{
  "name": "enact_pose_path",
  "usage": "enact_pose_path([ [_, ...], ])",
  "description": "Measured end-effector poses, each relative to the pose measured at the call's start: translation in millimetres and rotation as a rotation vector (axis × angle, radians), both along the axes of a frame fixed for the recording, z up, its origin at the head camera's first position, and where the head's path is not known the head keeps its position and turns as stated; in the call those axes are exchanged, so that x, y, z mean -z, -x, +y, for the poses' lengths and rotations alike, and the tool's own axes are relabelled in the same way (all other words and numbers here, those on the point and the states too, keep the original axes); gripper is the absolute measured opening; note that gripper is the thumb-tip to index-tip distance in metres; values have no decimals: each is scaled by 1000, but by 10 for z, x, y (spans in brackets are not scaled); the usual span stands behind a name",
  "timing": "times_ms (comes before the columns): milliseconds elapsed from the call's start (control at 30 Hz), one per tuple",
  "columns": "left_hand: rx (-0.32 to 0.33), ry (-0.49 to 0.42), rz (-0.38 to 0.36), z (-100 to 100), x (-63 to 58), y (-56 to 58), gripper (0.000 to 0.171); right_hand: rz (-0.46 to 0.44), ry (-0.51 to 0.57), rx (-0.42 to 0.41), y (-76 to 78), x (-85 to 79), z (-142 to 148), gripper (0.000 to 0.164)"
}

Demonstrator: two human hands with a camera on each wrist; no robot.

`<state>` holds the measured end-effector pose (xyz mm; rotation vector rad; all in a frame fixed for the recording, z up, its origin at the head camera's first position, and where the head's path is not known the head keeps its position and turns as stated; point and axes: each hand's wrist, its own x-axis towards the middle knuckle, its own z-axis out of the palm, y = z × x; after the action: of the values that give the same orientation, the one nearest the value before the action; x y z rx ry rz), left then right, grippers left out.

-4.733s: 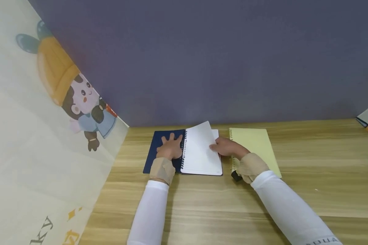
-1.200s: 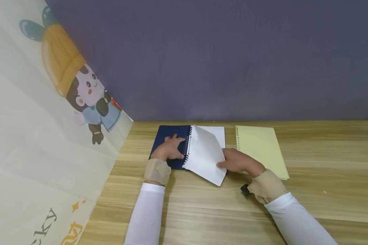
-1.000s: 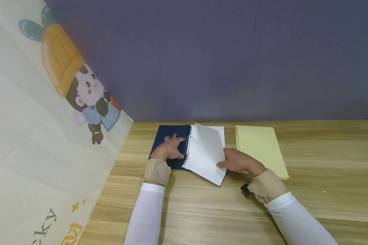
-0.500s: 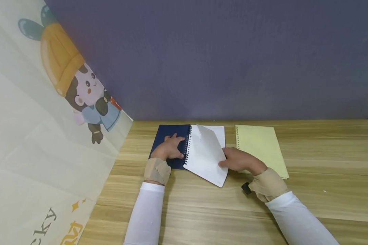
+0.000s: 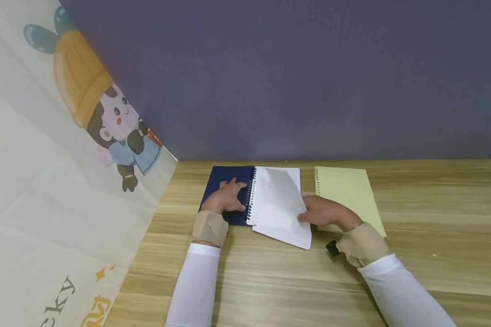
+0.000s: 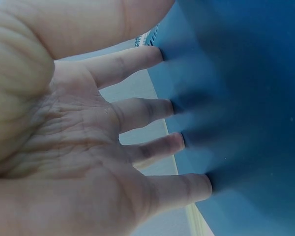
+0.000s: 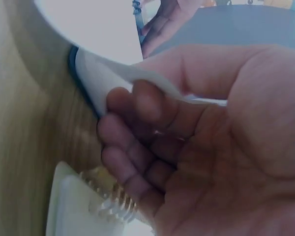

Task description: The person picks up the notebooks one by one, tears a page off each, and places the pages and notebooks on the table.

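Observation:
A spiral notebook with a dark blue cover (image 5: 232, 173) lies open on the wooden table, white pages to the right of its black coil (image 5: 251, 193). My left hand (image 5: 226, 198) rests on the cover beside the coil. In the left wrist view its spread fingertips (image 6: 163, 106) press against the blue surface. My right hand (image 5: 325, 212) pinches the right edge of a loose white sheet (image 5: 284, 218) between thumb and fingers. That sheet lies skewed over the pages, its left edge apart from the coil and its lower corner past the notebook's bottom edge.
A pale yellow spiral notebook (image 5: 348, 190) lies to the right, partly under my right forearm in the head view. Behind the table (image 5: 270, 281) stands a dark grey-blue panel (image 5: 294, 81). A white wall with a cartoon figure (image 5: 114, 118) borders the left.
The sheet in my right hand has come away from the coil and shifted right and toward me. The right hand moved slightly right with it. My left hand stayed on the cover.

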<state>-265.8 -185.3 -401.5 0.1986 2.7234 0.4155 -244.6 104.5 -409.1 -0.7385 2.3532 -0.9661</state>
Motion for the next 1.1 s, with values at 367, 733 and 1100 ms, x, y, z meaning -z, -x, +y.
enact_pose_path([
  [367, 2, -4, -8, -10, -29, -20, 76, 16, -7, 61, -20, -106, 13, 26],
  [733, 15, 36, -15, 5, -24, 8, 78, 374, 109, -34, -219, -529, -53, 45],
  [1100, 42, -43, 11, -16, -33, -47, 73, 741, -126, -204, -959, -757, -318, 52],
])
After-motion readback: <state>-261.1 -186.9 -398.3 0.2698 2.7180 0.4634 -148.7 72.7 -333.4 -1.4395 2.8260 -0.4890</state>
